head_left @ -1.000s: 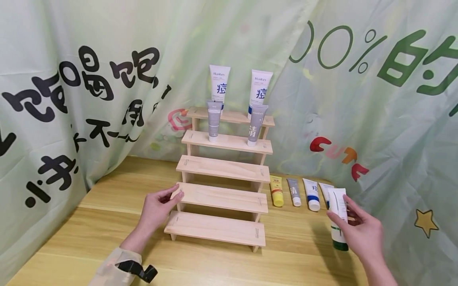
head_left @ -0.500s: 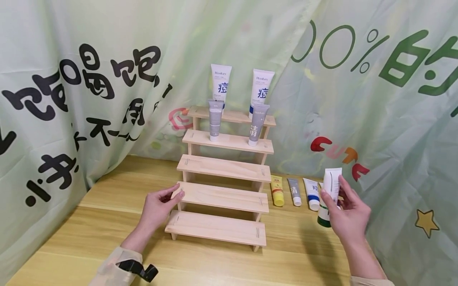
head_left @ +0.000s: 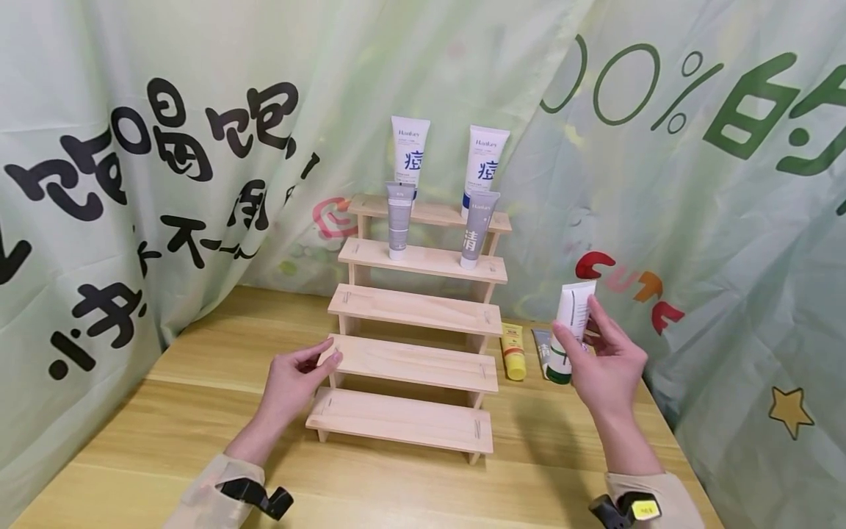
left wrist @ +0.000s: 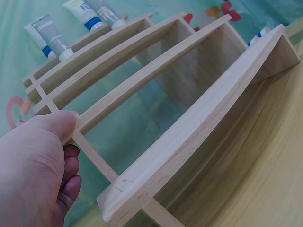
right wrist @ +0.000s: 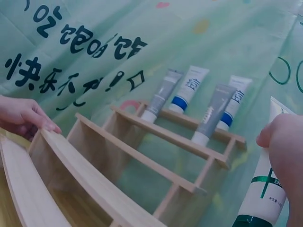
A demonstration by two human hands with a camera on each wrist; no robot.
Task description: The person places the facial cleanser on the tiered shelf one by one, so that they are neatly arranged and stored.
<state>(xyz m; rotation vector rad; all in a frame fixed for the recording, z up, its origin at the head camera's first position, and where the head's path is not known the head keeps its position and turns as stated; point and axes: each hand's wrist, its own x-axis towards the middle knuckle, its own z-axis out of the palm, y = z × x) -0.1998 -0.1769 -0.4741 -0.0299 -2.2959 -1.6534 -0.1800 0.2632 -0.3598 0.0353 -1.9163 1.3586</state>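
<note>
My right hand (head_left: 604, 360) grips a white squeeze tube (head_left: 570, 323) with a green band and dark green cap, cap down, to the right of the wooden tiered display rack (head_left: 415, 360). With thumb and fingers my left hand (head_left: 297, 378) pinches the left end of the rack's second step from the bottom; the left wrist view shows the thumb (left wrist: 61, 124) over that edge. Two white-and-blue tubes, one at the left (head_left: 408, 150) and one at the right (head_left: 485, 162), stand on the top step. Two grey tubes, left (head_left: 399, 220) and right (head_left: 479, 229), stand one step below.
On the wooden table (head_left: 198, 397) right of the rack lie a yellow tube (head_left: 513, 353) and a grey tube (head_left: 542, 349), the latter partly behind the held tube. Printed curtains (head_left: 198, 59) hang behind and at both sides.
My right hand has carried the white-and-green tube left and upward, toward the rack, now covering tubes lying on the table. The left hand keeps its place on the rack.
</note>
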